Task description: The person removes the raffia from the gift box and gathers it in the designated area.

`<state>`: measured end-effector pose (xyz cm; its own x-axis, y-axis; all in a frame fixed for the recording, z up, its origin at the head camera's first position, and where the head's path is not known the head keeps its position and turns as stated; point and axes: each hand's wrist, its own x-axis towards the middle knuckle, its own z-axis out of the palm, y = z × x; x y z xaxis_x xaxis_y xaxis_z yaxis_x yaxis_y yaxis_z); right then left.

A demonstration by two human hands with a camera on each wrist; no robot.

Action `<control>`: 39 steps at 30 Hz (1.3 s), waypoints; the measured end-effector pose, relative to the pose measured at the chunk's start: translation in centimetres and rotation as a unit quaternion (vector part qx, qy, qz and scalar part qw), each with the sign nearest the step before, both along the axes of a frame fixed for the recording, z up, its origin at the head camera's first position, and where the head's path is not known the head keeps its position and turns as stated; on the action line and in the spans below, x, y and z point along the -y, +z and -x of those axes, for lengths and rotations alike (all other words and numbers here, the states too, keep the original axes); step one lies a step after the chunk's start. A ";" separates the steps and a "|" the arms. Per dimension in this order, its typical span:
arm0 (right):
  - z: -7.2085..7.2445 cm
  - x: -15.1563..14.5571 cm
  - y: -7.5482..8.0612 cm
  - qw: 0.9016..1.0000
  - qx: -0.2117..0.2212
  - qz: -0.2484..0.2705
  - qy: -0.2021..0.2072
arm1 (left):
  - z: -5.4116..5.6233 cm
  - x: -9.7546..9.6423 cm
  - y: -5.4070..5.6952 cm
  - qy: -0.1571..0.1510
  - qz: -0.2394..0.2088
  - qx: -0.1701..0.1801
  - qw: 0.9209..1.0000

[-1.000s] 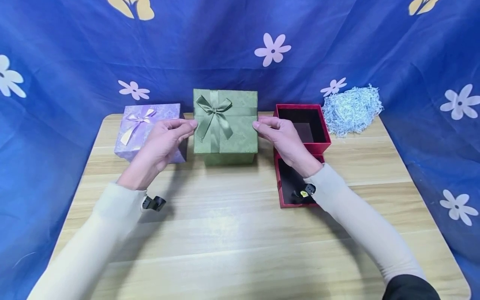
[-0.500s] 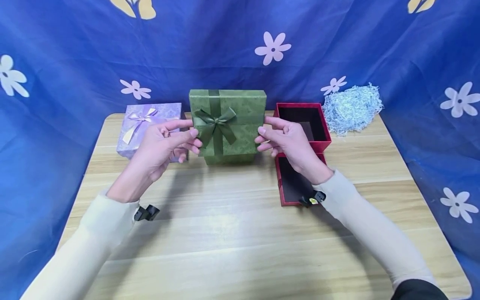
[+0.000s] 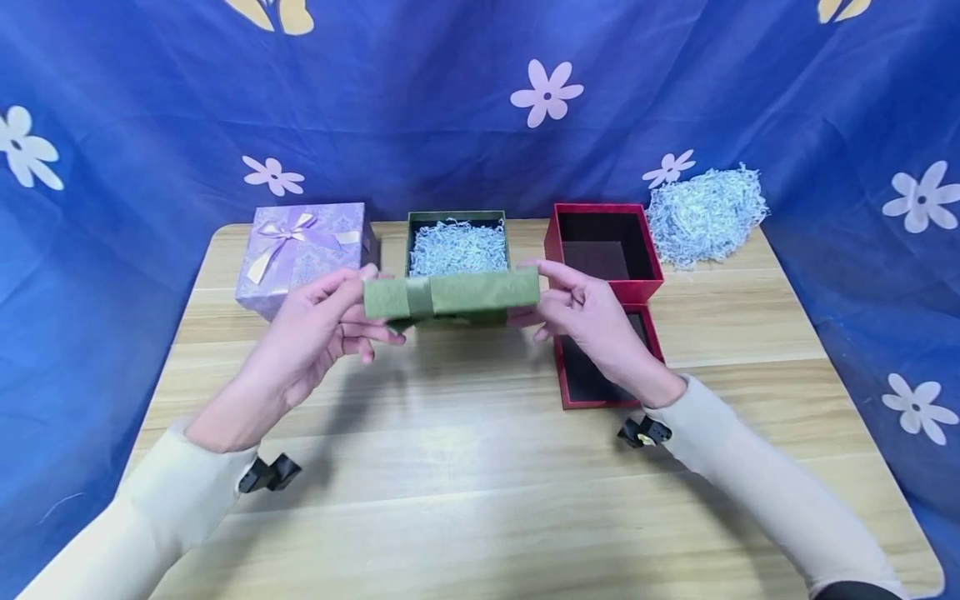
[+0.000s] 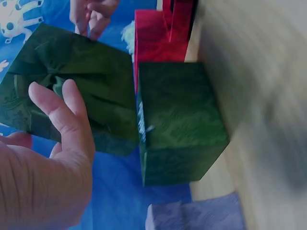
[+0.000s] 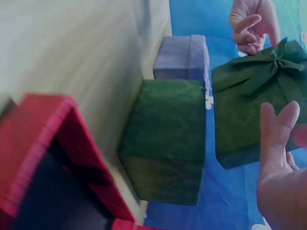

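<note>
A green gift box lid [image 3: 480, 290] is held up between both hands, over the front of its box. It is tilted far over, seen nearly edge-on in the head view, its ribbon bow [image 5: 277, 61] facing the person. My left hand [image 3: 318, 325] grips its left end between thumb and fingers, other fingers spread below. At the opposite end my right hand [image 3: 588, 321] holds it the same way. Behind and below stands the green box [image 4: 184, 110], uncovered, with light blue shredded paper [image 3: 459, 248] inside; the lid hides its front part in the head view.
A lidded purple gift box [image 3: 311, 250] stands at the left. To the right are a red box [image 3: 637, 292], uncovered, and its upturned red lid [image 3: 570, 392] in front. A heap of blue shredded paper [image 3: 705, 218] lies at the back right corner, before the blue curtain [image 3: 420, 100].
The lid has come off the green box, moved toward the person and tipped over so its bow side turns forward and down. The shredded paper inside the box now shows.
</note>
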<state>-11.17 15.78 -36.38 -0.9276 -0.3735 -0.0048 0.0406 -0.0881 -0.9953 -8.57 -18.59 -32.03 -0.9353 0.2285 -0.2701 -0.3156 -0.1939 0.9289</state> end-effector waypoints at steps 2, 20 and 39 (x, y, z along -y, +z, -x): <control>-0.6 -0.1 -0.3 1.000 0.002 0.004 -0.006 | -0.7 -0.2 -0.3 0.010 0.003 0.003 1.000; -5.0 0.2 -5.0 0.997 0.038 -0.064 0.007 | -5.6 -0.9 -6.9 -0.028 0.124 -0.148 0.981; -5.0 2.6 -7.8 0.985 0.077 -0.155 -0.003 | -4.5 -0.7 -11.1 -0.078 0.182 -0.054 0.979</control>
